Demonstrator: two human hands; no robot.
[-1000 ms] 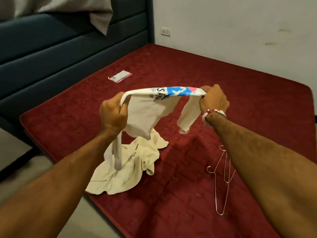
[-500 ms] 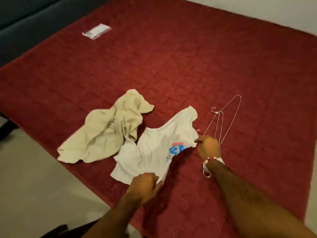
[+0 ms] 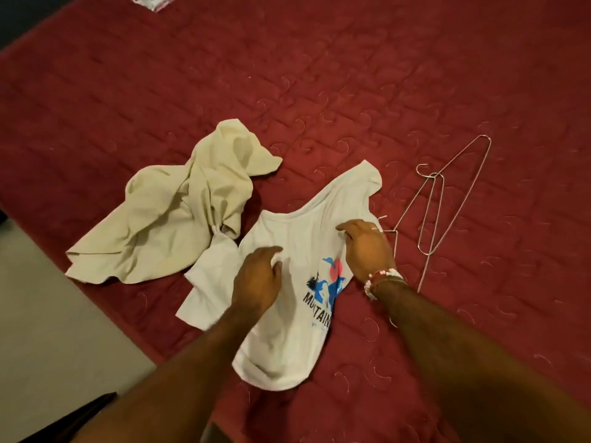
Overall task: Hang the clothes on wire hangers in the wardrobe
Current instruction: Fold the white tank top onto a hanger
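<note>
A white T-shirt [image 3: 297,330] with a blue and red print lies spread face up on the red mattress [image 3: 351,75]. My left hand [image 3: 257,279] rests on the shirt's chest with its fingers loosely bent. My right hand [image 3: 367,247], with a beaded bracelet at the wrist, presses flat on the shirt near its right sleeve. Two wire hangers [image 3: 447,203] lie on the mattress just right of my right hand, one tip close to my fingers. A crumpled beige garment [image 3: 179,212] lies left of the shirt and touches its left sleeve.
The mattress edge runs diagonally at lower left, with pale floor [image 3: 48,330] beyond it. A small white packet [image 3: 153,1] lies at the top edge. A dark headboard corner shows at top left.
The shirt went from being held up between both hands to lying spread on the mattress. Both hands moved onto its front, and the view has tilted down and closer.
</note>
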